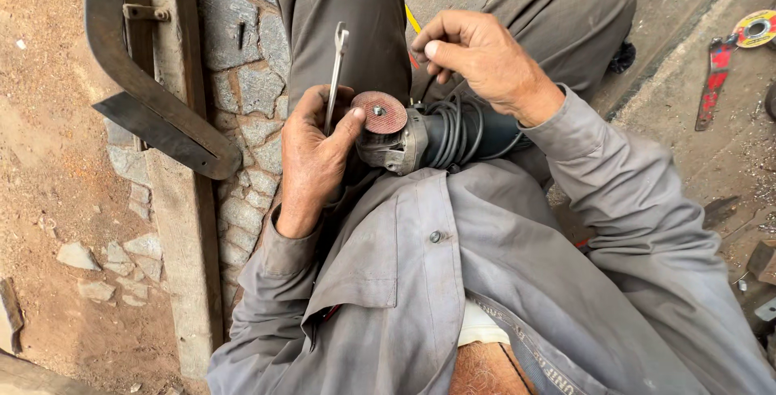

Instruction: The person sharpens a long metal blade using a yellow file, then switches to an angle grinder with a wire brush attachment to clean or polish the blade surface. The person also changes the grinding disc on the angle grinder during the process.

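Angle grinder on the lap, both hands at work

The angle grinder lies across the person's lap. The left hand, just left of its reddish disc, has its fingers clamped on a thin wrench, thumb touching the disc's edge. The right hand, above the grinder's body, has its fingers curled together near the coiled cord.

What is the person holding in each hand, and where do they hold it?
The left hand holds a thin silver metal wrench by its lower shaft. The right hand pinches something too small to tell.
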